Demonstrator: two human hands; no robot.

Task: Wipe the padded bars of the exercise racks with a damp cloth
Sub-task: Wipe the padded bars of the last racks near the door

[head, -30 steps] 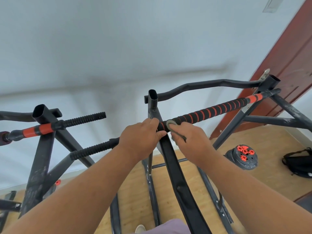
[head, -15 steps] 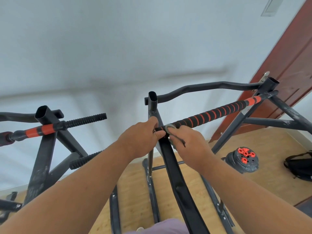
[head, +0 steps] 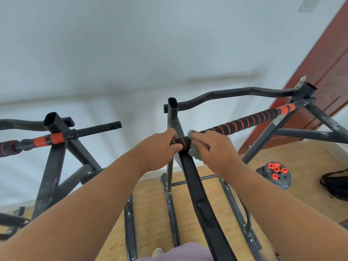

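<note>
A padded bar (head: 243, 123), black foam with orange spiral stripes, runs from the centre up to the right across a black metal rack (head: 199, 194). My left hand (head: 160, 149) grips the bar's near end, where it meets the rack's upright. Just to its right, my right hand (head: 212, 147) holds a grey-green cloth (head: 194, 146) wrapped around the bar. A second rack (head: 50, 166) on the left carries another bar (head: 56, 138) with an orange band and a ribbed black grip.
A red-brown door (head: 323, 72) stands at the right behind the rack. On the wooden floor lie black weight plates with orange knobs (head: 275, 174) and a black bag (head: 335, 183). A white wall fills the background. The rack's floor rails (head: 169, 213) run below my arms.
My right hand has slid the cloth slightly rightward along the bar, so a short stretch of foam shows between my hands. More of the cloth now shows under my fingers.
</note>
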